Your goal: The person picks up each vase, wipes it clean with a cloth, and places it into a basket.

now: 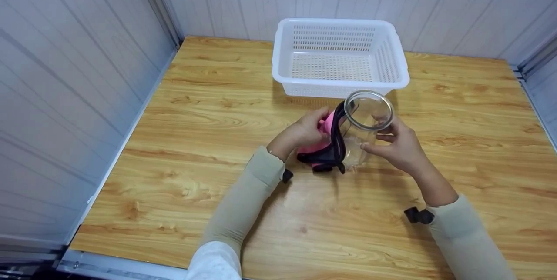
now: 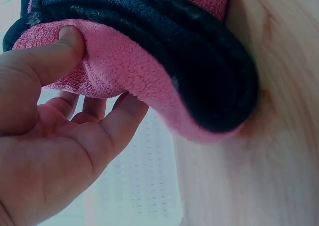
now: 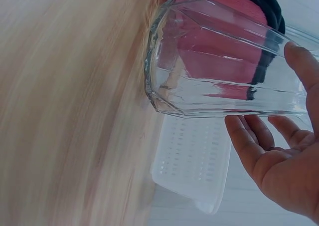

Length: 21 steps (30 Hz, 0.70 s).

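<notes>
A pink fleecy cloth with black trim and a black side (image 2: 117,51) is gripped by my left hand (image 1: 310,128), thumb on one face and fingers behind. Its black folds hang down along the left side of a clear glass jar (image 1: 357,143). My right hand (image 1: 398,145) holds this jar from the right, thumb at the front and fingers round the far side. The jar has flat facets and a round, lidless mouth (image 1: 368,110). Through the glass in the right wrist view, the pink cloth (image 3: 219,61) shows behind it. Whether the base touches the table I cannot tell.
A white slotted plastic basket (image 1: 280,60) stands behind the hands, near the back wall (image 1: 226,1). The wood-grain table (image 1: 174,158) reaches the panelled wall on the left. Black devices (image 1: 418,215) are strapped at both wrists.
</notes>
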Motion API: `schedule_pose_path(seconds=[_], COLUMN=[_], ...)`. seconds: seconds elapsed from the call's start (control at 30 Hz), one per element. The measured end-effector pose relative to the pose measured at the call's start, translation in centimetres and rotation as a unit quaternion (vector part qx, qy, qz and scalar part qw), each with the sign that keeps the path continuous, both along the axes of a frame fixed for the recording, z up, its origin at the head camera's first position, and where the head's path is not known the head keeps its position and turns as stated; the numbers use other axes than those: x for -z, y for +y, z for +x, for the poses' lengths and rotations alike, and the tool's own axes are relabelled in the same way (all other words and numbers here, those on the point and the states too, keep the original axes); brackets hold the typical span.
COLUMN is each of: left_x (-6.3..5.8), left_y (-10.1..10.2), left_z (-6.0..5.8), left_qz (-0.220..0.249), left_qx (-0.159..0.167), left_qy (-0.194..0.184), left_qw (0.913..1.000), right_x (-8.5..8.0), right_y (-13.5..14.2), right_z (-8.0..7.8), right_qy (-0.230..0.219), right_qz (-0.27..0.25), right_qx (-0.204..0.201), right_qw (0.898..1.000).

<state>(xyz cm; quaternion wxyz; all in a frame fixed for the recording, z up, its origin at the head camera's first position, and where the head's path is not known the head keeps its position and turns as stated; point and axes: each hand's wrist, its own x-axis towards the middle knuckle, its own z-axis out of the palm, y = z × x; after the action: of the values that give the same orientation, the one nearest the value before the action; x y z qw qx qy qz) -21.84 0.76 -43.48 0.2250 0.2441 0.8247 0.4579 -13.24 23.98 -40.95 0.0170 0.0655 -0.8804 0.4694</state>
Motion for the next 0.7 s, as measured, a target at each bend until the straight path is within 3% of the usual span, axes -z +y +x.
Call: schedule_pose_path(seconds=[0.3, 0.7], left_x=[0.0, -1.4], left_y=[-0.1, 0.2], left_z=[0.4, 0.6], left_qz=[0.014, 0.029], left_qx=[-0.014, -0.002], left_qy=[-0.016, 0.02], left_qw=[0.9997, 0.9994], right_x=[0.6, 0.5], right_y=[0.4, 0.4], right_z=[-0.1, 0.0], right_qy=[0.004, 0.014], right_qz=[-0.007, -0.003], right_qx=[-0.001, 0.015], right_qw=[1.0, 1.0])
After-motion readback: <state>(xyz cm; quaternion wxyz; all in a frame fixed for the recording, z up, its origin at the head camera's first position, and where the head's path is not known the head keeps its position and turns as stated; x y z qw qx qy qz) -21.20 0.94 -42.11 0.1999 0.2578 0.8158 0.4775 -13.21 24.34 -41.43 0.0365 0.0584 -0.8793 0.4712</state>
